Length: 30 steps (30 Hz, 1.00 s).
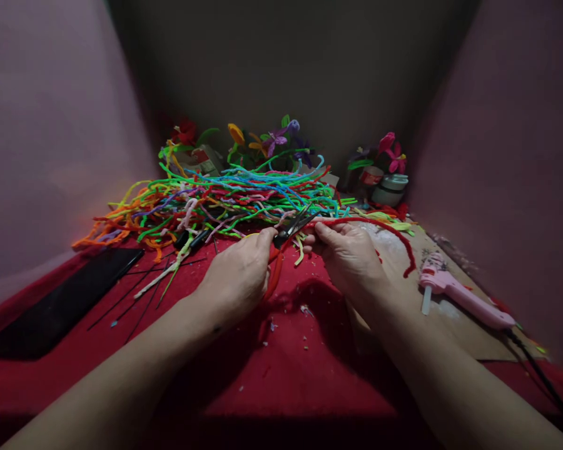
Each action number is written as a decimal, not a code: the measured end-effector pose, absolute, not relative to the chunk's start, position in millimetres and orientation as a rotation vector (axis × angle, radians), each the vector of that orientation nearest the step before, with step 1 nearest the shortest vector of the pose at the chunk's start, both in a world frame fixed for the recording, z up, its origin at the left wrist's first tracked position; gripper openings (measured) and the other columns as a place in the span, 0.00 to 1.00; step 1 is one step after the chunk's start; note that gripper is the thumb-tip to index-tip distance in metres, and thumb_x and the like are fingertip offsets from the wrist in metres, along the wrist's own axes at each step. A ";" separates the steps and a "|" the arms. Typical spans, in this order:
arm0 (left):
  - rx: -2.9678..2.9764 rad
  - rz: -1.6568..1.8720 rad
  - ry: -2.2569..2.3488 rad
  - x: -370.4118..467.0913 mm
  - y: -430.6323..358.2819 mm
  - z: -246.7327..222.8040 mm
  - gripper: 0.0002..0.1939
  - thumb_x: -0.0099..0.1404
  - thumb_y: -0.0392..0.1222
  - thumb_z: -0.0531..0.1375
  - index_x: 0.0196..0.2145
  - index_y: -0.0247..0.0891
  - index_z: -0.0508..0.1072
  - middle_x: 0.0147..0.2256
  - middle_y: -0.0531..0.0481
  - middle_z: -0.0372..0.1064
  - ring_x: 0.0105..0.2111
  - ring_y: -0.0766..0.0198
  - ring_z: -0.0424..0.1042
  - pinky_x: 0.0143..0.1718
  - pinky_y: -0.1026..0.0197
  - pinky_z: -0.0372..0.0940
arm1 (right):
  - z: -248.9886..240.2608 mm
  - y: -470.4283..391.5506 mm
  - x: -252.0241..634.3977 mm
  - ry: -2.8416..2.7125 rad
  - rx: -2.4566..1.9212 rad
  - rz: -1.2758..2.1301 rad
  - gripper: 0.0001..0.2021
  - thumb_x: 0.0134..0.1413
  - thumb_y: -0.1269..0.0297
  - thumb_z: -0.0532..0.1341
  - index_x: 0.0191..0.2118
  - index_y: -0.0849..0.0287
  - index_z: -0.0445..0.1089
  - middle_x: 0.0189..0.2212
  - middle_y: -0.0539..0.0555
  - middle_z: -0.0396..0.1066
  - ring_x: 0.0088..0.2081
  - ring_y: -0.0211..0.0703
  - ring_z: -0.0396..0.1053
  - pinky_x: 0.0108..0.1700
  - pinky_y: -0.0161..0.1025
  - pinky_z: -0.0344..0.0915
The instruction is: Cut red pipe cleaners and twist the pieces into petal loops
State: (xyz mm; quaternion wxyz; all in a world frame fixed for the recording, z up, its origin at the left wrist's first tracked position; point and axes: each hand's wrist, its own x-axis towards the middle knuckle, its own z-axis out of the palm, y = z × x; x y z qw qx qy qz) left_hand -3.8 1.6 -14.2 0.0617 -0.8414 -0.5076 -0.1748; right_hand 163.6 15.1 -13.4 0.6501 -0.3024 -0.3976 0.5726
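Note:
My left hand (244,269) is closed around the orange-red handles of a pair of scissors (276,265). Their dark blades stand apart and point up and to the right, toward my other hand. Between thumb and fingertips, my right hand (349,253) pinches a red pipe cleaner (385,223), whose long end arches right and droops over the cardboard. The short end of the pipe cleaner lies close by the blades; I cannot tell whether they touch it. Just behind both hands spreads a large heap of many-coloured pipe cleaners (244,194).
A pink glue gun (469,297) with a black cord lies on the cardboard (413,325) at right. A black flat panel (60,300) and thin dark sticks (141,300) lie at left. Pipe-cleaner flowers (276,140) stand behind. Scraps dot the red cloth (281,375).

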 end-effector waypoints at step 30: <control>-2.349 -0.164 -1.513 6.7 -3.0 -17.7 0.21 0.63 0.29 0.42 0.54 0.27 0.57 0.40 0.37 0.67 0.42 0.56 0.68 0.40 0.57 0.64 | -12.5 10.4 161.7 -0.889 -0.759 1.276 0.05 0.41 0.71 0.63 0.22 0.64 0.66 0.18 0.50 0.67 0.21 0.35 0.67 0.22 0.33 0.66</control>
